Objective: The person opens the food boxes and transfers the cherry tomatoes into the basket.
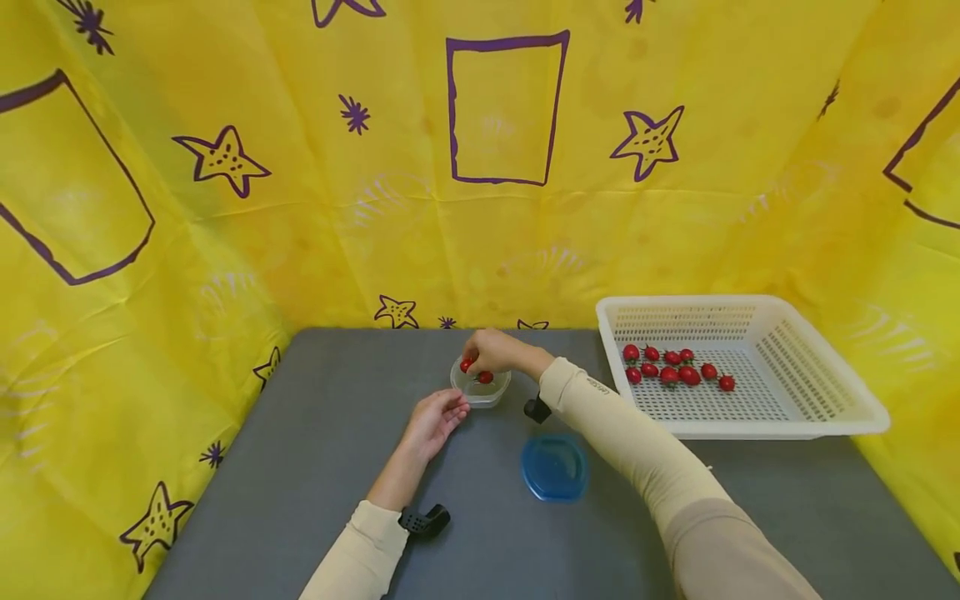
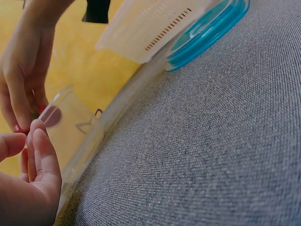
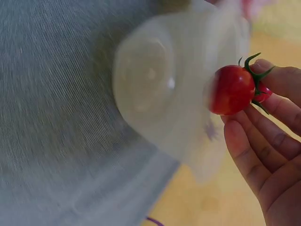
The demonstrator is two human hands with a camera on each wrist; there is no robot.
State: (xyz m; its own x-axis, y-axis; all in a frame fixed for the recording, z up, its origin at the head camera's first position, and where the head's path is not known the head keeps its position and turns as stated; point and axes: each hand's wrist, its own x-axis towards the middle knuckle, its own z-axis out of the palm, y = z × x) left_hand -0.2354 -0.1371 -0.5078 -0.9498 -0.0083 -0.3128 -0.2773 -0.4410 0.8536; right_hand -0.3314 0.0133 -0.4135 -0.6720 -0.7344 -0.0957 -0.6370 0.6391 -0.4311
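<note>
A small clear plastic container (image 1: 491, 402) stands near the table's far edge. Over its opening, my right hand (image 1: 498, 350) pinches a red cherry tomato (image 3: 233, 92) with a green stem, and a second cherry tomato (image 3: 263, 93) shows partly behind it, among the fingers. My left hand (image 1: 435, 423) holds the container's near left rim, thumb and fingers close together there; the exact contact is partly hidden in the left wrist view. Whether other tomatoes lie inside the container I cannot tell.
A blue lid (image 1: 555, 468) lies on the grey table (image 1: 337, 467), just in front of the container. To the right stands a white perforated basket (image 1: 817, 392) with several cherry tomatoes (image 1: 669, 377) inside. Yellow patterned cloth (image 1: 390, 242) hangs behind and at the sides.
</note>
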